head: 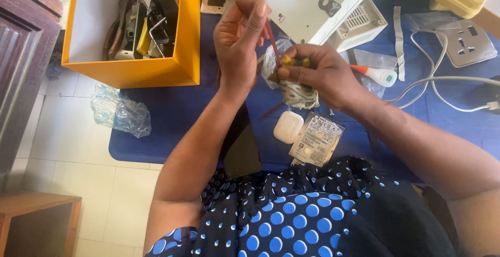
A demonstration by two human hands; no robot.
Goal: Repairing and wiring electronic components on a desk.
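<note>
My left hand (239, 40) is up above the blue tabletop (172, 116), fingers pinched tight on a thin red stick (272, 40) that slants down to my other hand. My right hand (317, 74) is curled shut around a small white part with yellow bits (298, 91), in the middle of the tabletop. Just near of it lie a little white case (287, 126) and a flat silver drive (316, 138). Far left stands an orange box (156, 69) full of tools. A white casing (312, 1) sits far, past my hands. On the right are a wall socket plate (466, 42) and a white cable (442, 82).
</note>
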